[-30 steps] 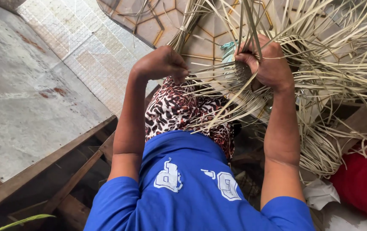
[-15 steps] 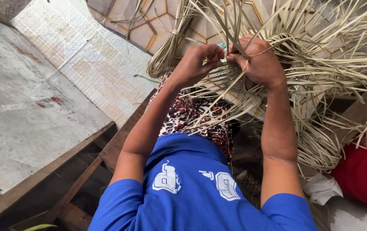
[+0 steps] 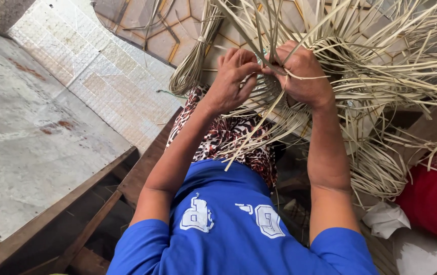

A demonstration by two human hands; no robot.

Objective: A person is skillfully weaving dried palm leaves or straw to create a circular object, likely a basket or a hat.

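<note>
I see both of my hands raised over my lap, meeting at the middle of a half-woven basket [image 3: 300, 109] of pale strips. My left hand [image 3: 235, 77] has its fingers bent and pinched together on a few thin strips [image 3: 251, 135] right at the point where the hands meet; it grips them rather than lying flat. My right hand [image 3: 302, 74] is curled shut around a bunch of the same strips just at 3 o'clock of the left, knuckles up, the two hands touching at the fingertips.

The strips I hold run with their long axis from roughly 1 o'clock, where loose ends fan out beyond my hands, down to 7 o'clock, where one end hangs over my patterned skirt [image 3: 223, 137]. So the working point lies directly between the hands, a little nearer the left fingertips, and the woven part sits under and at 5 o'clock of the right hand.

A tied bundle of spare strips [image 3: 194, 61] lies on the tiled floor [image 3: 101, 81] at 10 o'clock of my left hand, apart from it. More loose strips spread to 3 o'clock. A red cloth [image 3: 434, 196] and crumpled white paper [image 3: 384, 219] lie at 5 o'clock, well apart from the hands. A wooden frame [image 3: 76, 203] runs at 8 o'clock.
</note>
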